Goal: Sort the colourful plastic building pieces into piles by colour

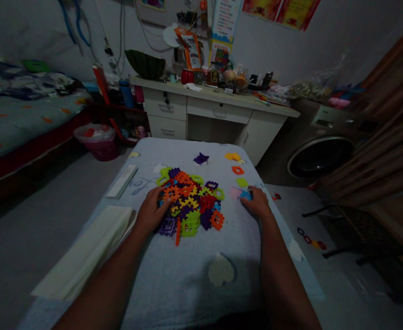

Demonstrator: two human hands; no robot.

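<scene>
A heap of colourful plastic interlocking blocks [189, 197] lies in the middle of the cloth-covered table [201, 284]. At the heap's left edge rests my left hand [151, 208], thumb and fingers apart, touching the pieces there. To the right, my right hand [259, 203] has its fingers closed on a blue block [245, 195] at the table's right side. Beyond it, a green block [242, 182], an orange block [237, 170] and some yellow blocks [233, 156] form a line going away from me. Purple blocks [201, 158] sit apart behind the heap.
A white narrow box [122, 181] and a folded pale cloth [87, 252] lie along the table's left side. Behind stands a cluttered desk [218, 114]; a washing machine [320, 146] is at the right. Several linked pieces [311, 240] are on the floor near a dark stool [362, 227].
</scene>
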